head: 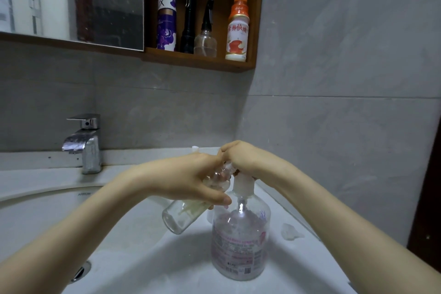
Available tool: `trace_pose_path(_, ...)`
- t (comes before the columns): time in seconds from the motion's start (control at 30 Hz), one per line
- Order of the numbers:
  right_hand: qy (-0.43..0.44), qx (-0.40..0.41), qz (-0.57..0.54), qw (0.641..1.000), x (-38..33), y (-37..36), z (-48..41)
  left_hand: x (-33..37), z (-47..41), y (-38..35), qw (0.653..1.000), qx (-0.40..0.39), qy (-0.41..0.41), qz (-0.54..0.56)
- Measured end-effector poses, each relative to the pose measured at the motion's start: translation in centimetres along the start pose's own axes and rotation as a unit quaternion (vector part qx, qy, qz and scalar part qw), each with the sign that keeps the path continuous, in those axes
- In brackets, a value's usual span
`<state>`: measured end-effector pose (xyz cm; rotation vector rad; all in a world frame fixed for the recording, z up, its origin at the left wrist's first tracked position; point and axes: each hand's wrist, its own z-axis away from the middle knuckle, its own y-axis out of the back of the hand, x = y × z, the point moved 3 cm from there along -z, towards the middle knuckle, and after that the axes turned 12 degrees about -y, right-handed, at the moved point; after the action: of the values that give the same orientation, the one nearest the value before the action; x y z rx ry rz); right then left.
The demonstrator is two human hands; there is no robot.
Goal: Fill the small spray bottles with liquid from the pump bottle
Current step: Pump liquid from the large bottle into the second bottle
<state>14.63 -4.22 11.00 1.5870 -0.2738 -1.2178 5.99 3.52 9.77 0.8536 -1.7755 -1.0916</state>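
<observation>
Nearest, pump bottle (239,246): upright in the sink (143,258).
Spray bottle (182,216): tilted, neck raised to the pump head.
Left hand (191,181): fingers wrapped round the spray bottle.
Right hand (245,157): curled over the pump bottle's head.
Shelf (202,61): several containers.

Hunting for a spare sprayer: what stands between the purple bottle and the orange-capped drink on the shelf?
Head view: a black torch, then a clear spray bottle with a black trigger.

Dim, flat indoor light with a grey cast, no hard shadows. Soft glare on the faucet (83,141) and the pump bottle (241,243). Wide-angle bend at the edges; forearms stretched. Slightly soft overall, the shelf (200,61) labels only partly readable.
</observation>
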Motion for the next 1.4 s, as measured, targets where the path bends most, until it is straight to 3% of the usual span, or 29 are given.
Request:
trace_pose_path(0.13, 0.000, -0.013, 0.077, 0.997, -0.7, 0.7, 1.0, 0.3, -0.1, 0.4, 1.000, 0.004, 0.001, 0.007)
trace_pose_path(0.53, -0.028, -0.017, 0.086, 0.996, -1.1, 0.4, 0.8, 0.1, 0.1, 0.5, 1.000, 0.003, 0.001, 0.006)
trace_pose_path(0.63, -0.021, -0.019, 0.045, 0.999, -0.9, 0.4, 0.5, 0.1, 0.2, 0.6, 1.000, 0.007, 0.000, 0.020)
trace_pose_path(1.07, 0.005, -0.023, 0.066, 0.998, -0.1, 0.1, -0.4, -0.1, -0.2, 0.1, 1.000, 0.000, -0.015, -0.002)
trace_pose_path(1.23, 0.009, -0.004, -0.023, 1.000, 0.1, 0.2, -1.0, -0.2, -0.2, 0.4, 1.000, 0.006, -0.012, -0.002)
trace_pose_path(1.4, -0.014, -0.019, 0.100, 0.995, -0.9, 0.7, 0.1, 0.0, 0.0, 0.6, 0.999, 0.010, -0.007, 0.040)
